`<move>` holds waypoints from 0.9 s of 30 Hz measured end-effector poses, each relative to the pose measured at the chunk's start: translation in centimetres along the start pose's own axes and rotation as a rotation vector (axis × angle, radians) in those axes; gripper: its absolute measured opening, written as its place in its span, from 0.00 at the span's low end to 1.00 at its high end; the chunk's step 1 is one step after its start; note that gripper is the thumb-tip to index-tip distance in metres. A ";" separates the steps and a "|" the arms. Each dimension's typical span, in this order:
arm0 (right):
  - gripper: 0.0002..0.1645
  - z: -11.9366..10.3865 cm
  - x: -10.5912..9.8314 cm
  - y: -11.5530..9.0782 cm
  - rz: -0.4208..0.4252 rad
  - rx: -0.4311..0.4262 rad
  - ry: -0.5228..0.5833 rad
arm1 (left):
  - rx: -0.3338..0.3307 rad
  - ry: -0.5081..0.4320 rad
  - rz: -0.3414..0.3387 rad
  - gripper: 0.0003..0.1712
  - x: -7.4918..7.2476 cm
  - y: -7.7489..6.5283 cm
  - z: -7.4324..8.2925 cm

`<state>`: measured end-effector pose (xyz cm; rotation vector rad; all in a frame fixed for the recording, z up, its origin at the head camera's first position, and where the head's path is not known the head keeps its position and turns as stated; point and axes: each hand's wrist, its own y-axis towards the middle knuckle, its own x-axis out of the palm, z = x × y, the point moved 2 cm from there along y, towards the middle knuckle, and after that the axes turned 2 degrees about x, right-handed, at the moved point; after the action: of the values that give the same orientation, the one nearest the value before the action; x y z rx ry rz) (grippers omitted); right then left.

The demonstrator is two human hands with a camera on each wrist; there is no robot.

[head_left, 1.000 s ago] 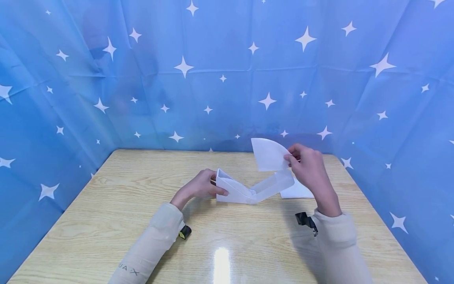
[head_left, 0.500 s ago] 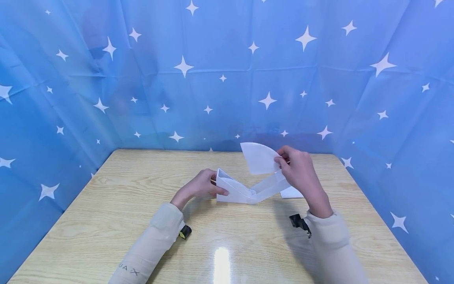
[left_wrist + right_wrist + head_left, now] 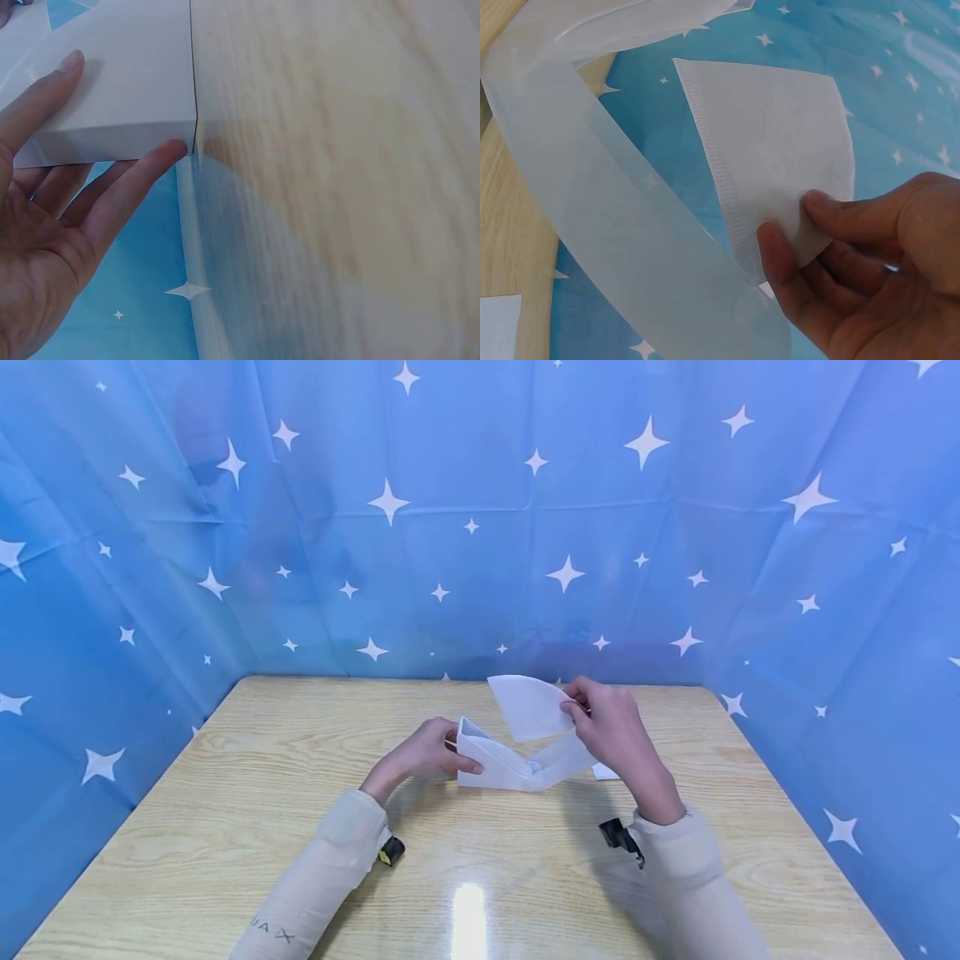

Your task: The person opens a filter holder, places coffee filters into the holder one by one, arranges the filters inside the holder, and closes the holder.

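Observation:
A white box (image 3: 495,770) with slanted sides stands on the table, paper filters showing inside it. My left hand (image 3: 429,750) grips its left end, thumb on the near face and fingers behind and under it in the left wrist view. The box's translucent lid (image 3: 558,760) hangs open to the right. Between thumb and fingers my right hand (image 3: 613,720) pinches a white cone coffee filter (image 3: 528,706), held up above the lid. A crimped seam runs along one side of the filter (image 3: 772,135) in the right wrist view.
White paper (image 3: 604,772) lies on the wooden table (image 3: 300,718) behind the right hand, mostly hidden by hand and lid. A blue curtain with white stars (image 3: 480,568) hangs round the table's back and sides.
My right hand has moved left and slightly down with the coffee filter, closer to the box. The left hand and the box have stayed in place.

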<state>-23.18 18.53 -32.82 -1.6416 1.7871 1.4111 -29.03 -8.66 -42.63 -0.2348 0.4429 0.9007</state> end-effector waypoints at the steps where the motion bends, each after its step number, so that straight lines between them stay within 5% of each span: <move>1: 0.07 0.0 0.1 0.0 -0.002 0.000 -0.001 | 0.001 0.000 0.000 0.19 0.0 0.0 0.0; 27: 0.02 -1.5 2.4 -0.3 -0.063 -0.056 -0.003 | 0.006 0.002 0.009 0.18 0.0 0.0 0.0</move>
<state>-23.01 16.06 -34.13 -1.7078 1.6936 1.4476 -28.97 -8.65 -42.64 -0.2278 0.4485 0.9077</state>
